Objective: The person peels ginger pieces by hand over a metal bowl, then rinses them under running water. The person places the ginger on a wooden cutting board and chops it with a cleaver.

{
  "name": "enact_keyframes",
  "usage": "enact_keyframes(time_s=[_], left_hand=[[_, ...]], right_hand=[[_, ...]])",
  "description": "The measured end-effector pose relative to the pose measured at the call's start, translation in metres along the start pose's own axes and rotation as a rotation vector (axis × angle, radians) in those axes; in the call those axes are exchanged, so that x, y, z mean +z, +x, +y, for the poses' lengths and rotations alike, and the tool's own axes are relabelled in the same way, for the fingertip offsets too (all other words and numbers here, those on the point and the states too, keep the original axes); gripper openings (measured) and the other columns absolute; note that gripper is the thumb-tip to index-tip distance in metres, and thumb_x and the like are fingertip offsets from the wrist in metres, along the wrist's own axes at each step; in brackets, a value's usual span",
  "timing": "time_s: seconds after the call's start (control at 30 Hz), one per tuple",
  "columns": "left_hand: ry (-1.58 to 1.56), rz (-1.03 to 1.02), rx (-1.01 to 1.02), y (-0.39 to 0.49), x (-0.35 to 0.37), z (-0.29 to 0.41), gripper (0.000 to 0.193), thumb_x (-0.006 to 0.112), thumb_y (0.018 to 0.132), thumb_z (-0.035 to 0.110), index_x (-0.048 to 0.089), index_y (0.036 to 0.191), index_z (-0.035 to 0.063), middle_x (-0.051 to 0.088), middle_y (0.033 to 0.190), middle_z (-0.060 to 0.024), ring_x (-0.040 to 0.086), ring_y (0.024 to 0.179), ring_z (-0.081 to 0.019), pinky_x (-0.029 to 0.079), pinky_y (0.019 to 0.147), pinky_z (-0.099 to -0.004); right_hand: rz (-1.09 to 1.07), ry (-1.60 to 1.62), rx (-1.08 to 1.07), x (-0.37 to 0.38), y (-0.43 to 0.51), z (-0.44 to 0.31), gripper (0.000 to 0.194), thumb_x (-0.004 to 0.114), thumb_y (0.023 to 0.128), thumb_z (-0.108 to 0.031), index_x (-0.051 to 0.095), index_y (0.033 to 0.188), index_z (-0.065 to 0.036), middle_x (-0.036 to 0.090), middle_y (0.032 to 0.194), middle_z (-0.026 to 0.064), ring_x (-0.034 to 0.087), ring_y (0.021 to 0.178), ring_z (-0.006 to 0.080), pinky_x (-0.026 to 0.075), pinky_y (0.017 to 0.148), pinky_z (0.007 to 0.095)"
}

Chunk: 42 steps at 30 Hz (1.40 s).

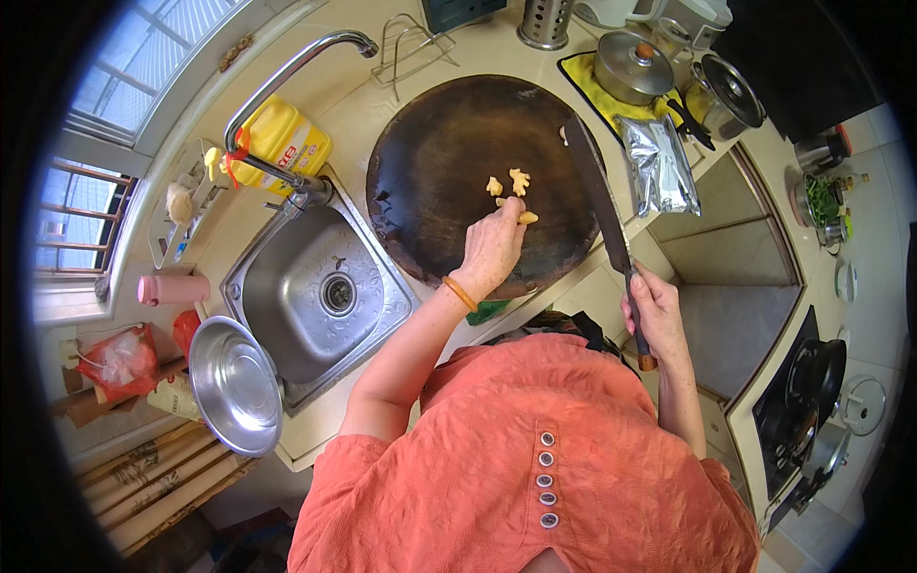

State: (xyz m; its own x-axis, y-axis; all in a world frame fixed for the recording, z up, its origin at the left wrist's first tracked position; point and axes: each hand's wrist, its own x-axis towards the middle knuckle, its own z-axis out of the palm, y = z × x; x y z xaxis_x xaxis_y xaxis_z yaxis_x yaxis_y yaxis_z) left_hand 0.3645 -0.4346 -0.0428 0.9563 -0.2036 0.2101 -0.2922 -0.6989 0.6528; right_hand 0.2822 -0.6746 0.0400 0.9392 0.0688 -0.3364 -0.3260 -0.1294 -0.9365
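On the round dark wooden chopping board (444,165) lie pieces of ginger. My left hand (494,240) has its fingers on one piece of ginger (528,217) near the board's middle. Just beyond it are a knobbly ginger piece (519,182) and a smaller ginger piece (494,186). My right hand (653,306) grips the handle of a large dark-bladed kitchen knife (598,190). Its blade points away from me, over the board's right edge. A small pale piece (563,135), partly hidden by the blade, lies at that edge.
Left of the board is a steel sink (286,286) with a curved tap (301,57). A metal basin (236,387) stands at its near left corner. To the right are a silver foil bag (659,165) and a lidded pot (634,68). A cooktop (774,430) is farther right.
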Motion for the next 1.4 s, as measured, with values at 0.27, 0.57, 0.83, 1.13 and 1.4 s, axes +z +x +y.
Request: enact_keyframes(time_s=[0.27,0.57,0.83,1.13,1.4], left_hand=[[0.412,-0.031,-0.242,-0.011,-0.010,0.008,0.011,0.052,0.086,0.007,0.043,0.091,0.0040,0.062,0.079,-0.0150,0.065,0.073,-0.0305,0.053,0.059,-0.0384],[0.074,0.089,-0.372,-0.038,-0.029,-0.019,0.026,0.066,0.079,0.010,0.051,0.100,0.0044,0.062,0.076,-0.0188,0.061,0.075,-0.0393,0.047,0.066,-0.0457],[-0.043,0.085,-0.406,-0.051,-0.032,-0.016,0.021,0.065,0.081,0.013,0.054,0.095,0.0018,0.063,0.081,-0.0205,0.061,0.077,-0.0394,0.047,0.065,-0.0447],[-0.075,0.215,-0.419,-0.046,-0.025,-0.017,0.019,0.068,0.078,0.013,0.059,0.083,-0.0037,0.060,0.068,-0.0207,0.060,0.063,-0.0358,0.046,0.059,-0.0392],[-0.144,0.219,-0.435,-0.037,-0.024,-0.019,0.010,0.059,0.077,0.001,0.059,0.084,-0.0059,0.062,0.079,-0.0258,0.060,0.078,-0.0418,0.048,0.065,-0.0420]], right_hand=[[-0.067,-0.030,0.031,0.002,-0.002,0.002,0.045,0.046,0.097,-0.027,0.045,0.131,0.002,0.047,0.060,-0.0013,0.040,0.045,0.0037,0.035,0.042,0.0188],[-0.233,-0.079,0.050,0.017,-0.001,0.000,0.044,0.045,0.098,-0.025,0.044,0.132,0.003,0.049,0.061,-0.0009,0.042,0.046,0.0037,0.036,0.043,0.0185],[-0.297,-0.102,0.107,0.032,-0.001,-0.005,0.041,0.047,0.097,-0.021,0.044,0.133,-0.001,0.045,0.060,-0.0037,0.040,0.047,0.0033,0.036,0.045,0.0185],[-0.378,-0.197,0.122,0.045,-0.005,-0.003,0.040,0.050,0.095,-0.018,0.047,0.132,-0.003,0.045,0.059,-0.0036,0.040,0.049,0.0042,0.038,0.048,0.0208],[-0.398,-0.353,-0.035,0.050,-0.002,0.009,0.040,0.053,0.093,-0.019,0.049,0.128,-0.001,0.048,0.056,0.0087,0.047,0.050,0.0115,0.043,0.052,0.0290]])
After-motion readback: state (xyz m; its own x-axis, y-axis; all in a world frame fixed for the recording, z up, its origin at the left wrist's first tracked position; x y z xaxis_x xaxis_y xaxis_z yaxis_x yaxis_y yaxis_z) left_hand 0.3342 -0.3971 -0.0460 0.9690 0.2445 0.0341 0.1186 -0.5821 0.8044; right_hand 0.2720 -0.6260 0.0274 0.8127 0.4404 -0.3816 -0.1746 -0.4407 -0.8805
